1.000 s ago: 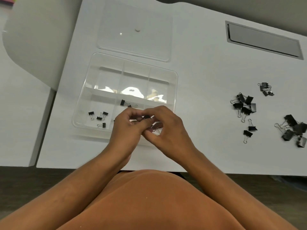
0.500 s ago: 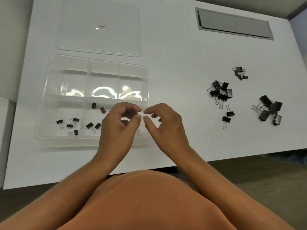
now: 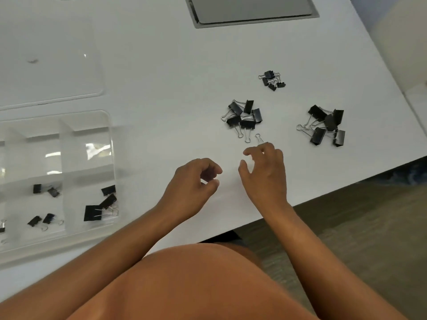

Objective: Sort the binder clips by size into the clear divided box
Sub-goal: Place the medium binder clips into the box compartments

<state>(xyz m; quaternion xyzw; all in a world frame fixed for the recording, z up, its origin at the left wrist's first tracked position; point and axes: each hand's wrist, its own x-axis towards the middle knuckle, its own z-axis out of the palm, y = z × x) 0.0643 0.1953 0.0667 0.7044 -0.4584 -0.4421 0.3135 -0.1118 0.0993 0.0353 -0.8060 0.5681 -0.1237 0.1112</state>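
Observation:
The clear divided box (image 3: 112, 144) lies at the left of the white table. Its near right compartment holds three larger black binder clips (image 3: 101, 204); the compartment left of it holds several small clips (image 3: 46, 204). Three loose piles lie to the right: medium clips (image 3: 245, 116), large clips (image 3: 325, 125) and tiny clips (image 3: 272, 79). My right hand (image 3: 265, 174) hovers just below the medium pile, fingers spread and loosely bent over a single clip whose wire handle (image 3: 258, 137) pokes out past the fingertips. My left hand (image 3: 194, 181) hangs beside it, loosely curled and holding nothing.
The box's clear lid (image 3: 46, 65) lies flat behind the box. A grey recessed panel (image 3: 251, 10) sits at the table's far edge. The table's front edge runs diagonally just below my wrists, with brown floor beyond.
Both hands left the box and moved right across the table; the right hand has reached the loose clip below the medium pile. The view swung right, so the box now sits at the left edge.

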